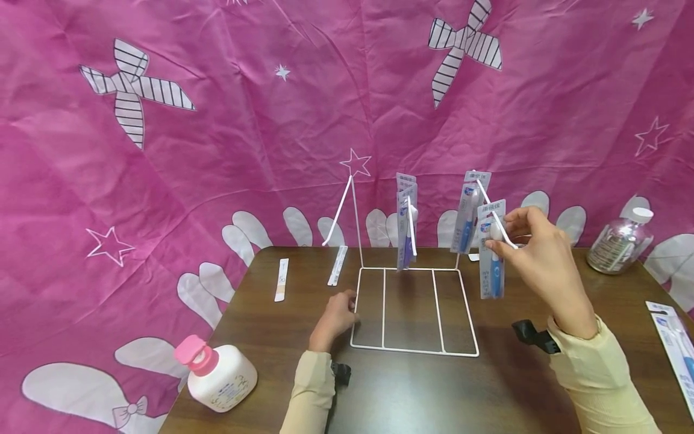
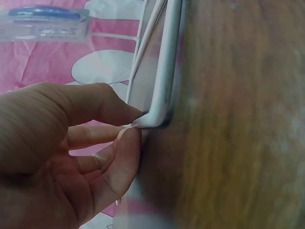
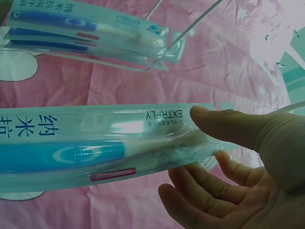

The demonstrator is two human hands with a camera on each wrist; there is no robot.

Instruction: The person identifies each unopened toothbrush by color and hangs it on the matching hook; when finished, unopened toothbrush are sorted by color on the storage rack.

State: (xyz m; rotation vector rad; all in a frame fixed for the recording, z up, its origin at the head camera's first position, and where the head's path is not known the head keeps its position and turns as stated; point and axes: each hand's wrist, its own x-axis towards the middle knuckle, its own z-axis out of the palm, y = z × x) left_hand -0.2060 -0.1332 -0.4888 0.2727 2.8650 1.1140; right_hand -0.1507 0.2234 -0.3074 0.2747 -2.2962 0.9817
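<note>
A white wire rack (image 1: 414, 351) stands on the table, its base lying flat and hooks sticking out toward me. My left hand (image 1: 335, 316) pinches the left side of the base between thumb and finger, close to a corner of the wire (image 2: 164, 71). With thumb and fingers, my right hand (image 1: 547, 259) holds the upper part of a packaged blue toothbrush (image 1: 491, 271), whose card top overlaps the right hook near its tip. Behind it on that hook hangs another blue toothbrush pack (image 1: 461, 226). Packs with a purple toothbrush (image 1: 403, 241) hang from the middle hook.
A white pump bottle (image 1: 230, 383) with a pink top stands front left. At the back right is a clear bottle (image 1: 618, 247) with a white cap. Another toothbrush pack (image 1: 669, 337) lies at the right edge. Two small strips, one a slip (image 1: 281, 280), lie left of the rack.
</note>
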